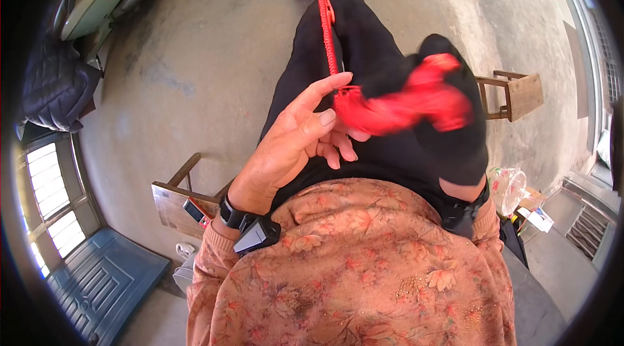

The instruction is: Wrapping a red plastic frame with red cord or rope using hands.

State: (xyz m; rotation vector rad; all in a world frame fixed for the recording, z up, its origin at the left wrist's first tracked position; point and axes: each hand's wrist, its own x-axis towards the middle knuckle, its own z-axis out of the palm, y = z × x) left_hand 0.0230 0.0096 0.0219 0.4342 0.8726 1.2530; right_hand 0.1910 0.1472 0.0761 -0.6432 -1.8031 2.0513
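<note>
My left hand is in front of my lap, thumb and index finger closed around a red strip and the other fingers curled loosely. The ridged red strip runs up from the index finger along my black trousers, with a small round red piece beside it. On the other side of my fingers, a blurred red bundle stretches to the right. It meets my right hand, which appears to be inside a black glove or similar covering. Motion blur hides how those fingers are placed.
Wooden stools stand at left and right. A scooter and a dark padded jacket are at the upper left. A blue door panel is at the lower left. A clear plastic bag is at the right.
</note>
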